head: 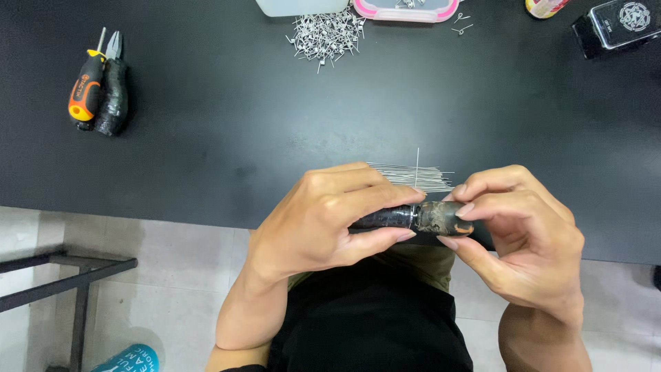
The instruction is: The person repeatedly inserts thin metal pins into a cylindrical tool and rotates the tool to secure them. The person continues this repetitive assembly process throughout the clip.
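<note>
At the near edge of the black tabletop [206,124], a dark, worn cylindrical tool [413,218] is held level between two bare hands. The left hand [323,217] is closed around the tool's left part, with fingers curled over the top and the thumb pressed beneath. The right hand [523,238] is closed on the tool's right end, which is pinched between fingertips and thumb. A thin straight wire [417,165] stands upright from the tool where the two hands meet. Just behind the hands, a flat bundle of thin straight wires [413,176] is laid on the tabletop. Farther back, toward the far left corner, an orange-and-black screwdriver [86,89] and black-handled pliers [113,86] are set side by side, touching. At the far edge near the middle, a heap of small bent wire pieces [327,34] is spread before a pink-rimmed container [406,10]. A black box [616,27] is seen at the far right corner.
</note>
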